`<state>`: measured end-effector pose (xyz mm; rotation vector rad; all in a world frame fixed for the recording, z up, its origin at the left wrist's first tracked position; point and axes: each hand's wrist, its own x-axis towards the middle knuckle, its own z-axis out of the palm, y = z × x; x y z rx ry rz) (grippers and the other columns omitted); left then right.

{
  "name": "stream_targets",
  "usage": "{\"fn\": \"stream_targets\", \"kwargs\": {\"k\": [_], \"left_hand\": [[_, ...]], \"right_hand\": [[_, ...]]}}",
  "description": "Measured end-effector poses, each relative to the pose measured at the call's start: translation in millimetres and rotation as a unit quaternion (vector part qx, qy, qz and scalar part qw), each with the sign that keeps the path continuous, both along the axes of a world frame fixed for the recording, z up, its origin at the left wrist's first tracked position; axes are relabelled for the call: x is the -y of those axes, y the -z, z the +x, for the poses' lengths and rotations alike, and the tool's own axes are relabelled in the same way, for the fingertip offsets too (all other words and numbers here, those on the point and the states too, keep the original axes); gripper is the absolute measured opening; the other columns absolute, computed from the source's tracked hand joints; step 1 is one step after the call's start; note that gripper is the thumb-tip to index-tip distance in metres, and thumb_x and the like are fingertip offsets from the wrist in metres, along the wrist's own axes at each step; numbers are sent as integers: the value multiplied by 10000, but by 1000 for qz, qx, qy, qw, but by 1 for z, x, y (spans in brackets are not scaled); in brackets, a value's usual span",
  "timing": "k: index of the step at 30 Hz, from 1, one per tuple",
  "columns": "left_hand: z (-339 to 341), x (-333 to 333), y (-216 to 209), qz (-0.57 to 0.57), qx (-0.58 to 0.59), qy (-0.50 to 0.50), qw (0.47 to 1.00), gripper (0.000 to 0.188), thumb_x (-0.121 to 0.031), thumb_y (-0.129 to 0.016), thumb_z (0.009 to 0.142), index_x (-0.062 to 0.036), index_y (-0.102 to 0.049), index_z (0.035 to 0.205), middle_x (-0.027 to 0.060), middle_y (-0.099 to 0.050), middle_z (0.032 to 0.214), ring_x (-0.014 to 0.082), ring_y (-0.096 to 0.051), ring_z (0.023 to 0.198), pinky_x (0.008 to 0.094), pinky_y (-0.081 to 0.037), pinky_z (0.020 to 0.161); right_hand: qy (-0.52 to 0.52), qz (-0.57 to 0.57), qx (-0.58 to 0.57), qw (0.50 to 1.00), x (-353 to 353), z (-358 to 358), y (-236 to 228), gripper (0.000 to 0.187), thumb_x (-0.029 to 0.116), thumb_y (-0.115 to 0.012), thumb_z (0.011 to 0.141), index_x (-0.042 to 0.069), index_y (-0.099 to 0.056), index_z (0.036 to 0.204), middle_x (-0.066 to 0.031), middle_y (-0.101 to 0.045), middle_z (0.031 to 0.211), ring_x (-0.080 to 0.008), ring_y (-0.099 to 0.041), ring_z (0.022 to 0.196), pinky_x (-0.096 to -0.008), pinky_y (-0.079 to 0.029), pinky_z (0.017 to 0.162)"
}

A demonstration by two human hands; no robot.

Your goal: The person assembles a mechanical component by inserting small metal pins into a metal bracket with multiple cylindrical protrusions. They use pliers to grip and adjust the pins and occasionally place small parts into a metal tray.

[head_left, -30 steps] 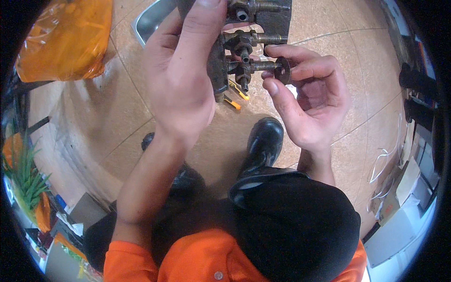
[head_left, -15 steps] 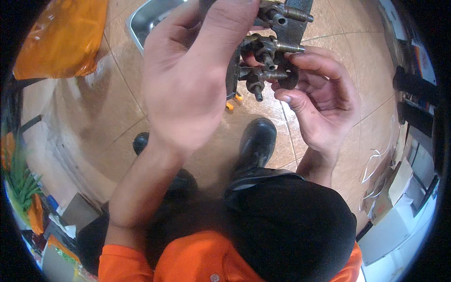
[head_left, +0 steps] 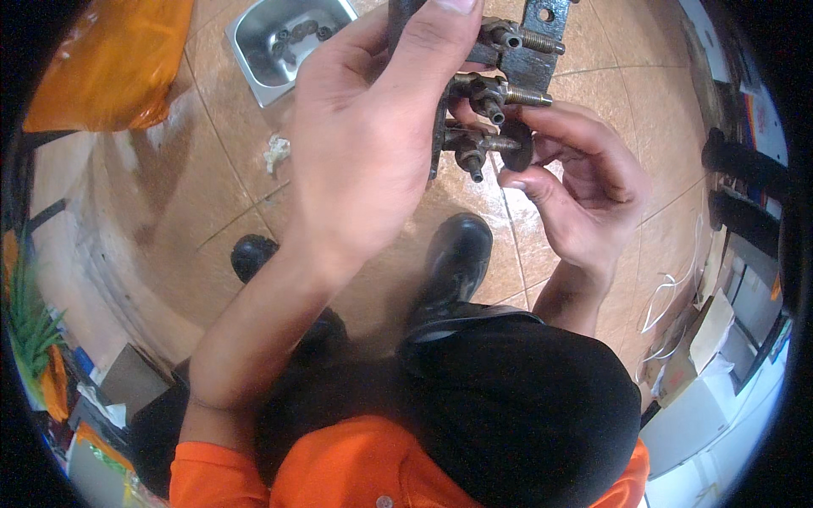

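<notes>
My left hand (head_left: 364, 161) is closed around a dark metal bar with several brass-coloured valve fittings (head_left: 489, 100), held up at the top of the view. Each fitting has a threaded stem pointing right and a small nozzle pointing down. On the lowest stem sits a round black disc (head_left: 516, 146), which looks like a nut or washer. My right hand (head_left: 584, 182) has this disc between its thumb and fingers. A flat drilled plate (head_left: 533, 63) forms the bar's right upper part. My left hand hides much of the bar.
A stainless steel tray (head_left: 254, 72) with several small dark round parts stands on the tiled floor (head_left: 212, 195), upper left. A crumpled white scrap (head_left: 276, 153) lies below it. Orange plastic (head_left: 110, 68) hangs at the left. White cord (head_left: 665, 305) and cardboard (head_left: 703, 347) are at the right.
My left hand and the metal bar have shifted slightly right, and more of the tray now shows. The disc has turned a little on its stem between my right fingers.
</notes>
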<state>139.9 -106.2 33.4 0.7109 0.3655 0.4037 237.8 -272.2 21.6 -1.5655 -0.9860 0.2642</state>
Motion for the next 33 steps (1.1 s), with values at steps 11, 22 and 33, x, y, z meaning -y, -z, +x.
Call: {"fn": "stream_targets", "kwargs": {"k": [11, 22, 33], "left_hand": [[3, -3, 5, -6, -8, -6, 1000, 371, -344, -433, 1072, -37, -605, 1188, 128, -717, 1052, 197, -701, 865, 287, -560, 730], [5, -8, 4, -15, 6, -3, 1000, 374, -369, -415, 1078, -70, -605, 1200, 112, -719, 1057, 189, -695, 856, 277, -547, 711], [7, -8, 12, -110, 85, 63, 988, 363, -365, -404, 1081, -89, -581, 1238, 98, -714, 1079, 161, -650, 778, 290, -541, 697]], "right_hand": [[55, 11, 139, 989, -8, -1, 6, 353, 156, -864, 742, 3, -755, 1042, -111, -686, 944, -155, -622, 729, -272, -484, 613], [110, -37, 221, 968, -9, -8, 4, 420, 299, -857, 747, 8, -754, 1033, -87, -677, 819, -179, -614, 697, -267, -462, 585], [128, 12, 271, 954, -15, 0, 1, 455, 444, -850, 689, 47, -733, 878, -58, -519, 669, -190, -518, 548, -310, -370, 469]]}}
